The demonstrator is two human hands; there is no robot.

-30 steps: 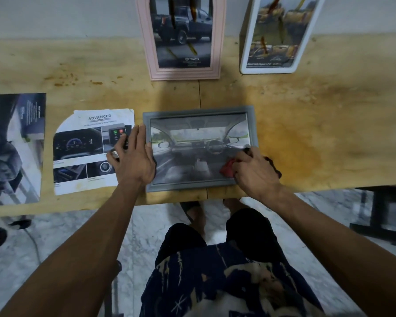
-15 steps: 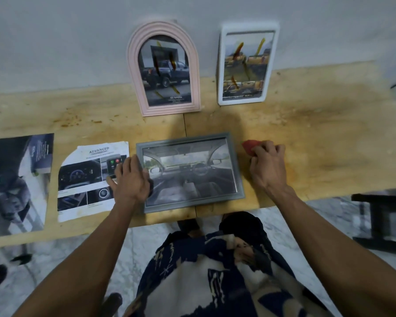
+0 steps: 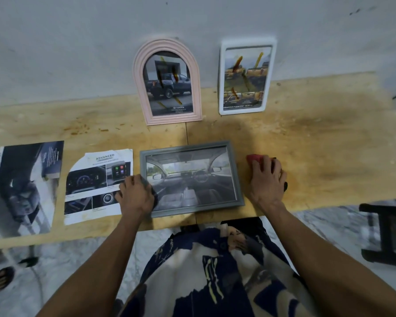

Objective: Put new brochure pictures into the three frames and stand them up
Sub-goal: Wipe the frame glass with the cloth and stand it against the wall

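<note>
Last frame flat on the table, two already standing.

Head view: the grey frame [image 3: 191,178] lies face up near the table [image 3: 329,138] edge, its picture in; the left hand [image 3: 136,195] curls over its left edge, likely to lift it upright. The right hand [image 3: 266,179] presses a red cloth [image 3: 253,159] down beside it, fingers bent over it. The pink frame [image 3: 167,82] and white frame [image 3: 246,76] lean against the wall so they stay up.

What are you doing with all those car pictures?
A person is putting car brochure pictures into frames. The pink arched frame and white frame already stand against the wall. The grey frame lies flat on the table; the left hand grips its left edge, while the right hand rests on a red cloth beside it.
</note>
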